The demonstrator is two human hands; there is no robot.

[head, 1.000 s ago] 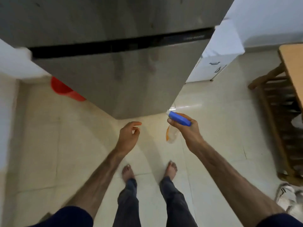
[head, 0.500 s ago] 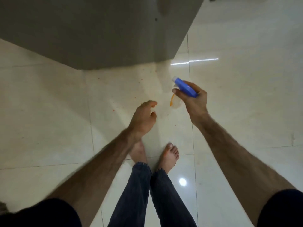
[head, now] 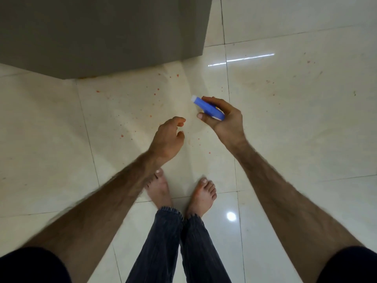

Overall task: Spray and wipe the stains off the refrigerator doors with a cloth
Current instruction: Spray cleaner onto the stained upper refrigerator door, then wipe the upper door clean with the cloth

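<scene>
The lower grey refrigerator door fills the top left of the head view. My right hand grips a spray bottle with a blue head and a white nozzle, held over the floor in front of the door's bottom corner; the bottle's body is hidden under the hand. My left hand hovers just left of it, fingers loosely curled, holding nothing. No cloth is in view.
Glossy cream floor tiles carry scattered small red-orange specks in front of the refrigerator. My bare feet and dark trouser legs stand directly below the hands.
The view has tilted down from the refrigerator doors to the floor. Both hands have come closer together, and the bottle's orange body is hidden now.
</scene>
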